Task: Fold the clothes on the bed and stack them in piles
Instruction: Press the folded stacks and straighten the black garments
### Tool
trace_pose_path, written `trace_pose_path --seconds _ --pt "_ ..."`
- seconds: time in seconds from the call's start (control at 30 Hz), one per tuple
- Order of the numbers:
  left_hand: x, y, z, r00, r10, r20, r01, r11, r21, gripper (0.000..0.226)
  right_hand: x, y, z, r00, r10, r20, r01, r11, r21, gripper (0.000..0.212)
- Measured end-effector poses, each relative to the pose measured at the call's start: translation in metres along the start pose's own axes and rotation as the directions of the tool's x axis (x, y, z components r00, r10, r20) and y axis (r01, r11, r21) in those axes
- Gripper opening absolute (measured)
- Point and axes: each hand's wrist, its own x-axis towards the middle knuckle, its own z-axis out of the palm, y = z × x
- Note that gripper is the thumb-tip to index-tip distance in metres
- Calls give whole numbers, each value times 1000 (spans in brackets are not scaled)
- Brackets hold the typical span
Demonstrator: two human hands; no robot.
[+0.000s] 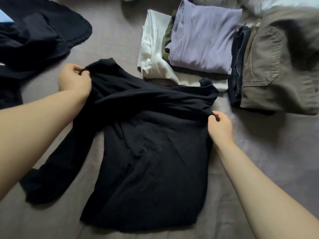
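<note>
A black long-sleeved top (148, 152) lies spread on the grey bed sheet (259, 169), its body flat in the middle and one sleeve trailing to the lower left. My left hand (74, 80) grips the top's upper left part and lifts it a little off the sheet. My right hand (220, 125) pinches the fabric at the top's right edge. A band of cloth is pulled taut between the two hands.
Folded piles stand at the back right: a white garment (153, 56), a lilac top (203, 37) on olive cloth, dark jeans (239, 66) and khaki trousers (276, 66). Unfolded black clothes (34, 37) lie at the upper left.
</note>
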Motion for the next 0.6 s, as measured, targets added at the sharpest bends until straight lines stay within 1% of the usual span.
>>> trace_pose_path --seconds 0.03,0.07,0.1,0.13,0.17,0.2,0.23,0.27,0.3,0.33,0.37,0.4,0.43,0.47,0.5,0.53,0.57,0.6 --pt "-7 -5 4 999 37 15 -38 998 44 25 -1 0 -1 999 3 -32 -4 999 -34 28" --pt "-20 -9 8 995 100 -6 -99 988 123 33 -3 3 -1 998 9 -61 -13 998 -63 27" --pt "-35 -13 12 980 198 -28 -190 963 189 38 -7 6 -3 997 0 -73 -7 996 -90 25" --pt "-55 -17 15 947 320 -23 -308 927 215 42 -13 11 -3 998 -16 -56 10 993 -119 24" --pt "-73 -22 19 897 440 29 -436 875 210 45 -19 16 -5 999 -41 -25 37 988 -149 25" --pt "-88 -30 23 836 535 122 -548 809 212 49 -24 22 -6 997 -65 30 69 980 -189 30" --pt "-99 -39 28 778 584 232 -627 745 226 52 -29 29 -8 991 -96 93 115 968 -222 36" --pt "-108 -49 32 735 589 335 -673 694 256 55 -31 37 -11 983 -119 138 150 960 -237 40" --pt "-114 -58 35 709 580 402 -700 649 298 58 -32 45 -15 983 -118 143 149 963 -227 41" --pt "-119 -63 35 699 571 430 -711 622 330 62 -31 51 -19 991 -71 117 91 980 -177 39" --pt "-120 -65 34 704 573 419 -708 611 353 66 -28 55 -25 996 18 89 -11 996 -83 37" --pt "-121 -63 31 724 582 369 -690 617 379 70 -28 58 -29 990 118 76 -122 991 48 34" --pt "-120 -59 28 757 577 307 -653 642 402 73 -28 62 -33 976 207 71 -216 965 152 30" --pt "-117 -56 24 801 544 249 -596 688 415 74 -31 64 -35 966 253 58 -260 946 195 27" --pt "-113 -54 20 851 482 208 -523 742 419 73 -36 67 -36 973 230 16 -230 964 133 26" --pt "-108 -54 16 897 401 185 -441 794 418 68 -41 68 -36 988 152 -30 -151 988 39 26" --pt "-104 -54 12 932 324 165 -363 836 411 61 -45 67 -35 997 35 -64 -38 998 -49 25" --pt "-99 -56 8 952 264 152 -303 870 389 53 -48 61 -34 993 -95 -71 87 991 -103 23"
